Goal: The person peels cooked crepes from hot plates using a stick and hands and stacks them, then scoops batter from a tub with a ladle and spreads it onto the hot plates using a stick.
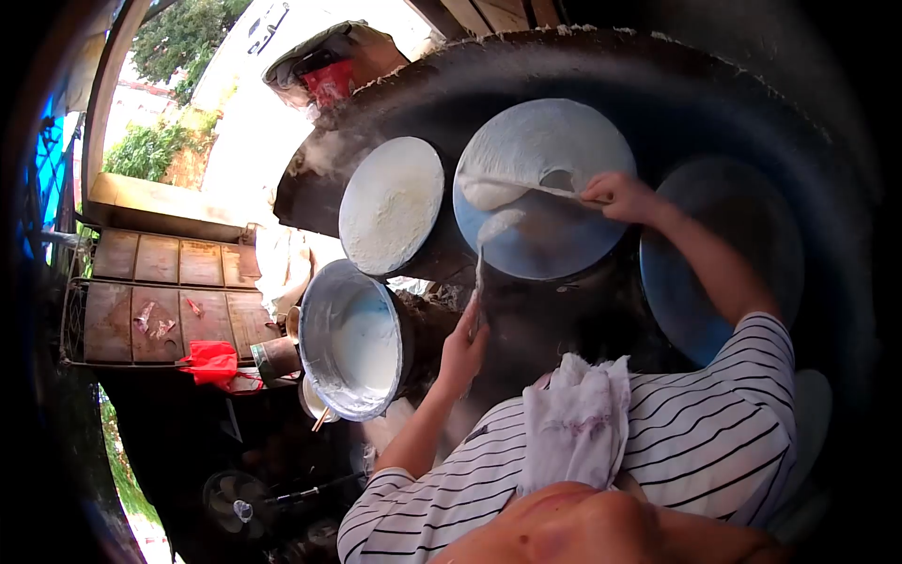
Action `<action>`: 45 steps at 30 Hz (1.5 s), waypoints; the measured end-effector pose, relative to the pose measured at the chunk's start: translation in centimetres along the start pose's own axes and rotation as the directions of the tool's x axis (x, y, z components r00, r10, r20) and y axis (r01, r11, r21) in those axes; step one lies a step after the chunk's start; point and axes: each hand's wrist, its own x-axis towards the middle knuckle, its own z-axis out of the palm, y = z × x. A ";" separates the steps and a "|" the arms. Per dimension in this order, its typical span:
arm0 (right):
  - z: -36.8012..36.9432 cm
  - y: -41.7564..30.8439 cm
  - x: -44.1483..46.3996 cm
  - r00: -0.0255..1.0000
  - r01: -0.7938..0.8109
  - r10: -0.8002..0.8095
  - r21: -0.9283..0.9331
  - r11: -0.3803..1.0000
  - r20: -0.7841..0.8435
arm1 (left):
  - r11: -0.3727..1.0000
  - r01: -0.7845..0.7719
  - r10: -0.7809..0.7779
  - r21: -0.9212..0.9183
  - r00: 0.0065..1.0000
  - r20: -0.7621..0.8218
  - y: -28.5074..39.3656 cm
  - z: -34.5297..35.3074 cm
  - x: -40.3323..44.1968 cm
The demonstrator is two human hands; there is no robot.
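My right hand (615, 195) is closed on a long, thin batter-coated spreader (507, 182), which lies across the middle round griddle (554, 252). White batter (536, 136) covers the far part of that griddle, while its near part shows bluish and bare. A small dark gap shows in the batter beside the spreader. My left hand (463, 350) is wrapped round the handle of a ladle (481, 254), whose batter-coated head is over the near left part of the same griddle. Left of it, a second round griddle (392, 207) is coated with white batter.
A large metal pot (315, 352) of white batter stands left of my left arm. Another round surface (686, 273), dark and bluish, sits under my right forearm. Steam rises at the far left. A red bag (210, 364) hangs by the tiled ledge, and a fan (235, 505) stands below.
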 end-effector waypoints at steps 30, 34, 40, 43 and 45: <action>-9.5 3.7 -1.7 0.934 -0.015 -0.048 0.174 0.985 0.354 | 0.608 0.074 0.058 -0.790 0.989 0.137 -0.3 -2.7 -5.0; -5.7 1.9 -2.6 0.995 -0.060 0.059 0.015 0.998 0.077 | -0.068 0.329 0.443 -0.942 0.856 0.267 2.7 -1.9 1.9; -6.9 -7.4 -18.9 0.967 -0.224 0.228 0.048 0.973 -0.114 | -0.056 0.347 0.696 -0.936 0.685 0.212 2.2 -6.8 -1.6; 7.2 -11.7 -17.4 0.753 -0.244 0.538 0.599 0.763 -0.378 | 0.194 0.205 0.842 -0.959 0.467 0.270 -2.0 -11.7 1.2; 17.8 -15.7 -9.7 0.749 -0.300 0.625 0.727 0.617 -0.221 | 0.079 0.236 0.803 -0.969 0.561 0.202 -0.6 -11.7 0.8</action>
